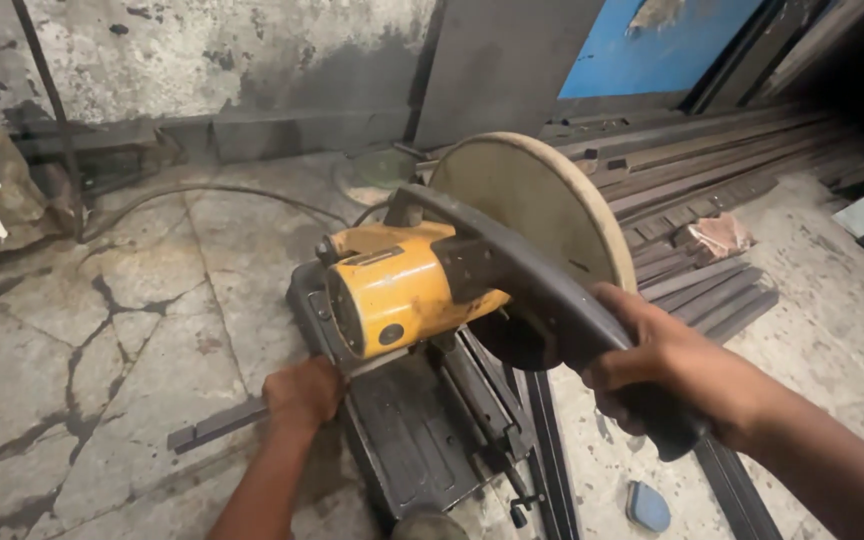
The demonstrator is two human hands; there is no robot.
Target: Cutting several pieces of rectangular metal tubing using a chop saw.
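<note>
The right hand [652, 365] is wrapped tight around the dark handle [552, 300] of the yellow chop saw [402, 290], while the left hand [302, 392] is closed over a flat metal bar [214, 427] at the saw's left side. The bar's far end vanishes under the saw's motor, and the grey cutting disc [542, 205] hides the vise behind it. Right of the saw, stacked steel strips [692, 180] on the floor run out of view.

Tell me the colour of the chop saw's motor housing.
Yellow-orange with a dark end face, on the motor housing; the head view shows it best.
</note>
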